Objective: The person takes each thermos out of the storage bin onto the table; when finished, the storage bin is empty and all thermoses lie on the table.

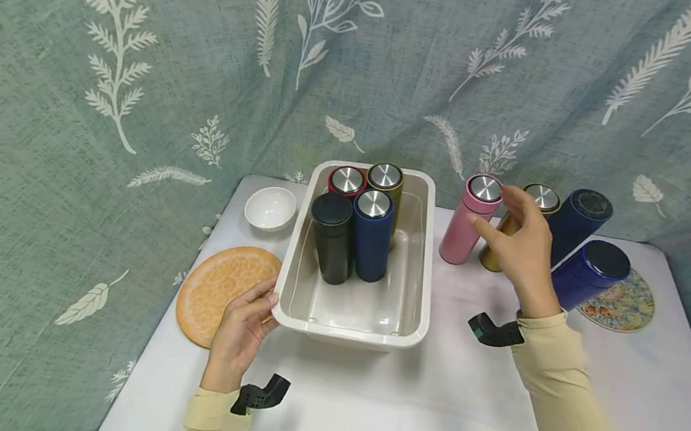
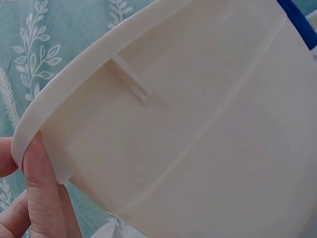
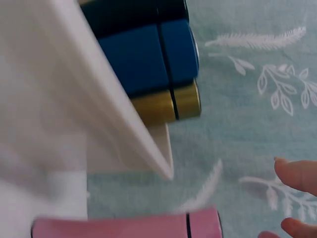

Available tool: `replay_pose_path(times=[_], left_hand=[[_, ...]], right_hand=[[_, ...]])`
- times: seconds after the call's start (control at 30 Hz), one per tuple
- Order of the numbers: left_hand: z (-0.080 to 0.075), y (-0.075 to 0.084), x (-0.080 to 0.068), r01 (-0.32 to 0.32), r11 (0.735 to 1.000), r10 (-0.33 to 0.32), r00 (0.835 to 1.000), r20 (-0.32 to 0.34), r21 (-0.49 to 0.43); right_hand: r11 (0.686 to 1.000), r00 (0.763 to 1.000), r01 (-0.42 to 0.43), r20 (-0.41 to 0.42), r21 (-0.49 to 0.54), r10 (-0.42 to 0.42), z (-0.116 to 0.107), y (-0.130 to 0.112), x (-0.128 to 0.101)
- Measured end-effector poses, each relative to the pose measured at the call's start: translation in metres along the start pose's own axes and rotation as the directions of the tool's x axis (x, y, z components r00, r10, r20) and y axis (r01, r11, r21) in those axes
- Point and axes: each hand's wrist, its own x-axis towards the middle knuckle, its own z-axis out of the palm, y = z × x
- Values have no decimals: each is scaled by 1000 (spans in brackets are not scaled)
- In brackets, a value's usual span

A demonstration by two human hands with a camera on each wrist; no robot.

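From my remote station, the head view shows a person's left hand [image 1: 242,330] pinching the rim of a white bin [image 1: 348,333] at its near-left corner. Inside, beyond that hand and to its right, stand a black bottle [image 1: 332,247], a blue bottle [image 1: 371,245], a red bottle [image 1: 330,182] and a gold bottle [image 1: 396,204]. The right hand [image 1: 523,246], fingers spread, is at the upper part of a pink bottle [image 1: 462,233], which stands upright just to its left; I cannot tell whether the fingertips touch it. A second gold bottle [image 1: 492,254] stands partly hidden behind that hand, two dark blue bottles [image 1: 576,220] to its right. An orange round mat [image 1: 224,287] lies left of the left hand, a white bowl [image 1: 270,209] beyond it.

On my left wrist feed, the thumb and fingers grip the rim from both sides, the bin's wall filling most of the frame.

On my right wrist feed, fingertips [image 3: 297,176] appear apart from one another, near the pink bottle's capped end, with the bin farther off.
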Motion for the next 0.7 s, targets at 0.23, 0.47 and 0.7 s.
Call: replay_pose_path(times=[0.23,0.47,0.7], left_hand=[[-1,1,-1,-5,1000,5,1000,7,7],[0,2,-1,-6,1000,6,1000,0,17],[0,2,-1,2,1000,-2,1000,4,8]], right_hand=[[989,993,-29,120,148,11,37,-5,6],[967,970,-106,238,231,49,67,-6,7],[953,948,-132,316,272,41,89,-9,4]])
